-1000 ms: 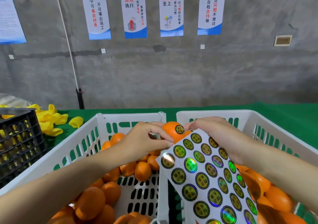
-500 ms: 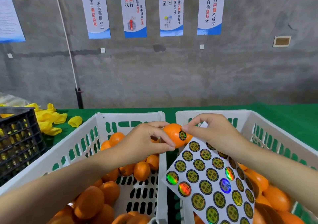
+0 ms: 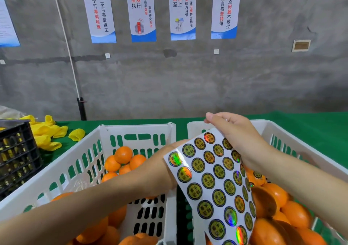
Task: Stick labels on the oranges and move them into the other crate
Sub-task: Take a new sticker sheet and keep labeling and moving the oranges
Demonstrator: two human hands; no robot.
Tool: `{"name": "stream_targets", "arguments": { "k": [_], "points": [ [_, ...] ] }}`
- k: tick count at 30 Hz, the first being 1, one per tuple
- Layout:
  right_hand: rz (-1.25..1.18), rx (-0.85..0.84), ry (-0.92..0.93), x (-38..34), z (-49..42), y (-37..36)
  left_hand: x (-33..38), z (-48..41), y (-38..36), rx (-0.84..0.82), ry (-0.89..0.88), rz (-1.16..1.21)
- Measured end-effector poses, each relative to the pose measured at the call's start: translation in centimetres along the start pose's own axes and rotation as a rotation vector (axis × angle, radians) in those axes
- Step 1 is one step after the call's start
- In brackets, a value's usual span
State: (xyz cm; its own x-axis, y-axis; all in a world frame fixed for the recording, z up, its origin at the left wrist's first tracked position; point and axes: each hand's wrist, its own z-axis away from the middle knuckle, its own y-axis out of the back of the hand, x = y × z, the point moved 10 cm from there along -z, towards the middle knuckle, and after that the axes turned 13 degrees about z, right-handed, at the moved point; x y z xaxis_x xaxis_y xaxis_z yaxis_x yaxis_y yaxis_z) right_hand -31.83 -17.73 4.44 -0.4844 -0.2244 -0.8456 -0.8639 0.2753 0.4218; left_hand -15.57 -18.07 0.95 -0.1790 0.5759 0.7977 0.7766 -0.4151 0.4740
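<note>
- Right hand (image 3: 239, 137): fingers curled over the top edge of the label sheet (image 3: 212, 180), gripping it against the palm. The forefinger extends to the left, above the sheet.
- Label sheet: glossy white backing, flexible, bowed slightly and hanging tilted over the gap between the two crates. It carries rows of round labels — yellow-green centres, dark rims, a holographic sheen on several.
- Left hand (image 3: 170, 148): the forearm crosses above the left crate toward the right. The fingers are hidden behind the sheet, so whether they are spread or holding anything cannot be told.
- Left crate (image 3: 135, 128): white moulded plastic with slotted walls and a perforated floor. It holds smooth, round oranges (image 3: 123, 154) piled at the far wall and near the lower edge.
- Right crate (image 3: 282, 129): same white slotted construction, standing just beside the left crate and filled with oranges (image 3: 295, 214). One orange (image 3: 259, 178) beside the sheet's right edge shows a round label.
- Table cover (image 3: 310, 128): green cloth beneath both crates.
- Foam nets (image 3: 47, 133): yellow, soft mesh sleeves heaped on the cloth to the left.
- Black crate (image 3: 17, 150): rigid grid-walled plastic at the far left.
- Wall (image 3: 169, 84): rough grey concrete — four blue-and-white posters (image 3: 141, 11) hang on it in a row.
</note>
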Motion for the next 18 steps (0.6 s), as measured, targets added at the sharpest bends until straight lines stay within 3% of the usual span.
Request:
{"name": "stream_targets", "arguments": {
  "k": [4,7,9,15,18],
  "points": [
    [-0.027,0.018,-0.076,1.0,0.2,0.0,1.5,-0.5,-0.2,0.003,0.003,0.122],
    [0.033,0.039,-0.080,1.2,0.2,0.2,1.7,-0.7,1.8,0.139,0.061,0.498],
    [0.084,0.020,-0.034,0.8,0.1,-0.1,0.8,-0.9,1.4,0.103,0.158,0.635],
    [0.209,-0.074,0.163,-1.0,0.6,-1.9,0.0,0.2,-2.2,-0.250,0.310,0.484],
    [0.208,-0.058,0.172,-0.7,0.3,-1.7,0.0,0.4,-2.5,-0.297,0.317,0.466]
  ]
}}
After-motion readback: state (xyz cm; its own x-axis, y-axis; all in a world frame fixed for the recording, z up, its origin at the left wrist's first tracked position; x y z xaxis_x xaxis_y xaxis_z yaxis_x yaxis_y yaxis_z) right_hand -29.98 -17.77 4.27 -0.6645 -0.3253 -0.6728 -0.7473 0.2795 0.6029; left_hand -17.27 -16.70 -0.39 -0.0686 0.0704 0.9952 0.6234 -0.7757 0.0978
